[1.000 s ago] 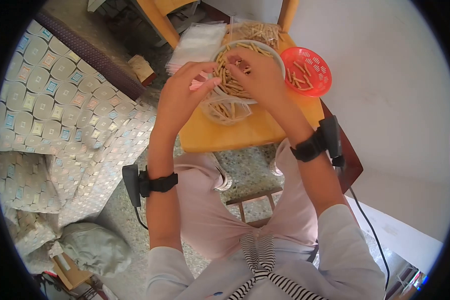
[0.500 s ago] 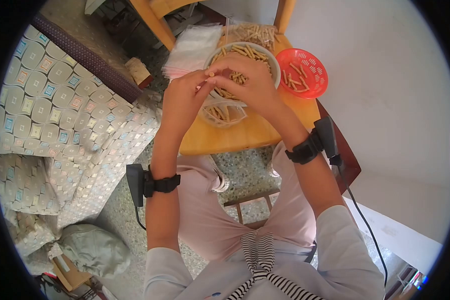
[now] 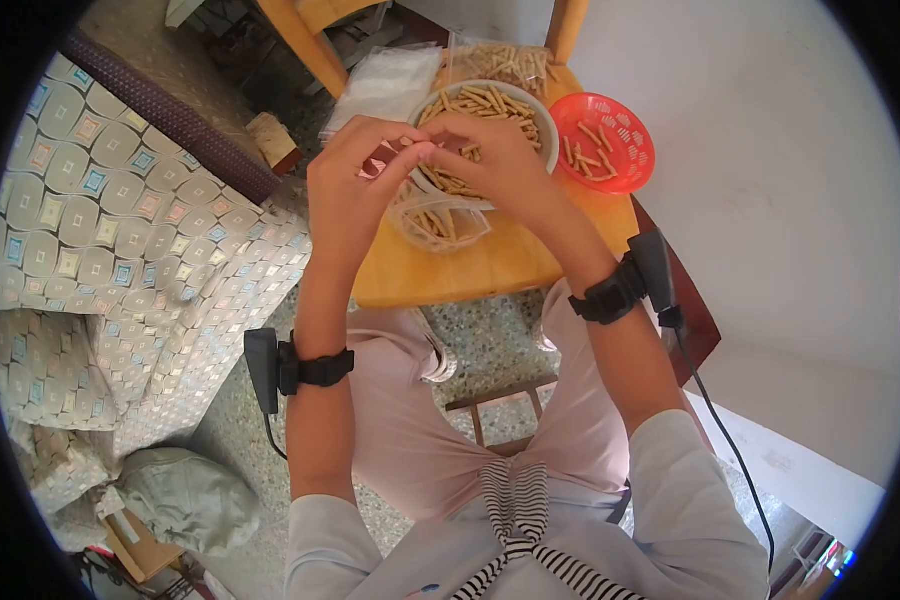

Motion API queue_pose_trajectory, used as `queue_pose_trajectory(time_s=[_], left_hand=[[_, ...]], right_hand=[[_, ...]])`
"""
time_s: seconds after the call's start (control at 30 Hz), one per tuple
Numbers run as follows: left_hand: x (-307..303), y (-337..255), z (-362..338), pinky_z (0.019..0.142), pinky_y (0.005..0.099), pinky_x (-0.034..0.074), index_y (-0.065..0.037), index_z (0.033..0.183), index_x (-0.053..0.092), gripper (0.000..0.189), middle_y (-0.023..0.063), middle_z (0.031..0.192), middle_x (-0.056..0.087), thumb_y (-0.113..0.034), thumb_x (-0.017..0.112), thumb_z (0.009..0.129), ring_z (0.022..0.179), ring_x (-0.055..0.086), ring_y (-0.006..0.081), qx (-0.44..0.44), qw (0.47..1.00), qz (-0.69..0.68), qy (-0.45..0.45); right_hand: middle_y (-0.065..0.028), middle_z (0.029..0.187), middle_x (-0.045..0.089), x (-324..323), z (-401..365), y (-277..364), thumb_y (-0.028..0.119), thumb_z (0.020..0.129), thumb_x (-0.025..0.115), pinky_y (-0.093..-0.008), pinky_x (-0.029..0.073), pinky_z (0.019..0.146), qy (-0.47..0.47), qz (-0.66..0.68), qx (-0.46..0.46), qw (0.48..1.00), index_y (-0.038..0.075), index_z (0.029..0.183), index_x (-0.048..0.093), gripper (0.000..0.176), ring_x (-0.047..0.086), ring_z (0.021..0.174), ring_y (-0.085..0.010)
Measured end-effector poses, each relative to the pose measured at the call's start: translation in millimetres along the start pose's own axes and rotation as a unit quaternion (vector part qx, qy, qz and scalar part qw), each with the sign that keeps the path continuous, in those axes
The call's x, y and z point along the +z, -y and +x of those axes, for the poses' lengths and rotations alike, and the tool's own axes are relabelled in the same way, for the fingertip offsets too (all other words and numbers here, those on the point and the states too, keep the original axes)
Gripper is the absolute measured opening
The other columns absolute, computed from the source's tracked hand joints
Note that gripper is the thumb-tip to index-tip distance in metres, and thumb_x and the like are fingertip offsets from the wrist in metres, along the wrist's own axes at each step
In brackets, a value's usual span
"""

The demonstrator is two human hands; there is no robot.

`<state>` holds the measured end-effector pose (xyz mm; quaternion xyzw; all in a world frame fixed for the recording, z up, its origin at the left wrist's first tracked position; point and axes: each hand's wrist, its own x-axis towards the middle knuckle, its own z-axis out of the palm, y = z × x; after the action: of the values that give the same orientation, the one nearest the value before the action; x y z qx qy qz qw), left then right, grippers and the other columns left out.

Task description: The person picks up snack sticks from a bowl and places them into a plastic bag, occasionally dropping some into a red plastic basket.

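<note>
My left hand [image 3: 355,175] is closed above the left rim of a white bowl [image 3: 553,150], fingers curled inward. A tan stick's end [image 3: 406,141] seems to show between its fingers, beside small pale pink bits [image 3: 373,168] that I cannot make out. Thumb and fingers of my right hand [image 3: 490,155] are pinched together over the bowl, meeting the left fingertips; whatever lies in that pinch is hidden. Many short tan sticks [image 3: 485,100] fill the bowl. Just in front of it, a clear plastic bag [image 3: 440,225] holds more sticks.
A red perforated basket [image 3: 630,150] with several sticks stands on the right of the wooden chair seat [image 3: 450,280]. Behind the bowl lie a stack of clear bags [image 3: 385,85] and a filled bag [image 3: 500,65]. Patterned fabric [image 3: 100,200] covers furniture at left; a wall [image 3: 750,150] rises at right.
My left hand has shifted slightly left and turned, exposing more of the pale pink bits. The stick's round end between the fingertips now shows less. My right hand has barely moved.
</note>
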<state>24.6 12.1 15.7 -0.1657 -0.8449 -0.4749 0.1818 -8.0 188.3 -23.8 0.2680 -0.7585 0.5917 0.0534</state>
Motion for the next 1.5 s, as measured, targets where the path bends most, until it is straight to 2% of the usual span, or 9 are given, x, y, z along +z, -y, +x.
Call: queue_pose_trajectory(time_s=[0.43,0.5,0.83,1.0,1.1,1.17,1.3,1.4,1.5], left_hand=[[-1.0,3.6,0.3,0.066,0.0223,0.047,-0.004,0.102,0.075,0.016,0.0039,0.094,0.071,-0.011,0.073,0.088,0.073,0.063,0.0091,-0.046,0.999,-0.002,0.001],[4.2,10.5,-1.5,0.068,0.0244,0.051,-0.003,0.107,0.073,0.021,0.0085,0.095,0.074,-0.012,0.073,0.088,0.076,0.067,0.0117,0.008,0.999,0.051,0.01],[8.4,14.5,1.6,0.069,0.0262,0.054,-0.001,0.105,0.07,0.021,0.0106,0.088,0.073,-0.014,0.072,0.089,0.074,0.07,0.0139,-0.044,0.988,0.122,0.078],[-4.7,2.2,4.8,0.07,0.023,0.05,-0.001,0.103,0.071,0.015,0.0027,0.092,0.07,-0.01,0.07,0.092,0.077,0.062,0.0075,-0.115,0.99,-0.08,0.014],[-10.8,9.2,4.9,0.066,0.026,0.05,-0.004,0.101,0.075,0.017,0.0012,0.089,0.068,-0.012,0.075,0.086,0.073,0.063,0.0094,-0.037,0.997,-0.057,-0.024],[-15.5,4.4,3.8,0.066,0.0258,0.049,-0.005,0.101,0.075,0.017,0.0013,0.089,0.068,-0.012,0.075,0.085,0.073,0.061,0.0092,-0.023,0.998,-0.062,0.013],[-25.6,-3.2,3.4,0.071,0.0256,0.045,-0.003,0.098,0.072,0.014,0.0026,0.091,0.067,-0.008,0.074,0.085,0.079,0.057,0.0093,0.015,0.988,-0.033,0.151],[-23.4,4.4,-0.2,0.072,0.028,0.046,-0.005,0.098,0.073,0.016,0.0037,0.088,0.064,-0.01,0.075,0.083,0.079,0.058,0.0156,0.039,0.972,0.011,0.232],[-18.8,2.4,-4.4,0.074,0.031,0.047,-0.007,0.096,0.073,0.017,0.0041,0.085,0.061,-0.01,0.076,0.08,0.082,0.058,0.0219,0.045,0.965,0.127,0.226]], right_hand=[[-0.0031,0.09,0.069,-18.5,3.4,3.9,0.014,0.084,0.075,-0.0257,0.049,0.069,-0.075,0.035,-0.011,0.996,0.007,0.099,0.074,0.016,0.061,0.074,-0.012],[-0.0027,0.089,0.068,-16.8,2.8,6.9,0.014,0.083,0.077,-0.0248,0.048,0.07,-0.071,0.081,0.013,0.994,0.008,0.098,0.075,0.016,0.06,0.074,-0.0116],[-0.0046,0.095,0.067,-3.8,1.1,8.1,0.011,0.086,0.071,-0.0281,0.049,0.075,-0.032,0.032,-0.092,0.995,0.007,0.1,0.073,0.015,0.06,0.085,-0.0152],[-0.0054,0.096,0.068,-23.9,4.2,0.5,0.016,0.089,0.07,-0.0305,0.05,0.079,-0.073,0.0,-0.06,0.996,0.005,0.102,0.072,0.017,0.061,0.086,-0.0168],[-0.0048,0.096,0.069,-31.1,-2.2,-4.5,0.02,0.089,0.071,-0.0317,0.05,0.08,0.008,-0.021,0.029,0.999,0.005,0.102,0.071,0.02,0.064,0.089,-0.0184],[-0.0029,0.096,0.067,-33.7,-8.6,1.4,0.022,0.092,0.069,-0.0303,0.049,0.079,0.204,-0.006,0.15,0.967,0.005,0.107,0.071,0.023,0.062,0.088,-0.0161],[-0.0055,0.089,0.068,-30.9,-16.4,-11.3,0.025,0.092,0.068,-0.0313,0.049,0.075,0.244,-0.109,0.158,0.951,0.005,0.109,0.071,0.026,0.062,0.082,-0.0174],[-0.0137,0.089,0.07,-34.2,-12.4,-17.9,0.029,0.093,0.064,-0.0382,0.05,0.074,0.227,-0.145,0.104,0.957,0.004,0.102,0.071,0.028,0.065,0.082,-0.027],[-0.0156,0.087,0.069,-31.7,-6.6,-5.8,0.025,0.094,0.06,-0.0409,0.049,0.072,0.222,-0.117,0.146,0.957,0.004,0.103,0.071,0.026,0.064,0.079,-0.031]])
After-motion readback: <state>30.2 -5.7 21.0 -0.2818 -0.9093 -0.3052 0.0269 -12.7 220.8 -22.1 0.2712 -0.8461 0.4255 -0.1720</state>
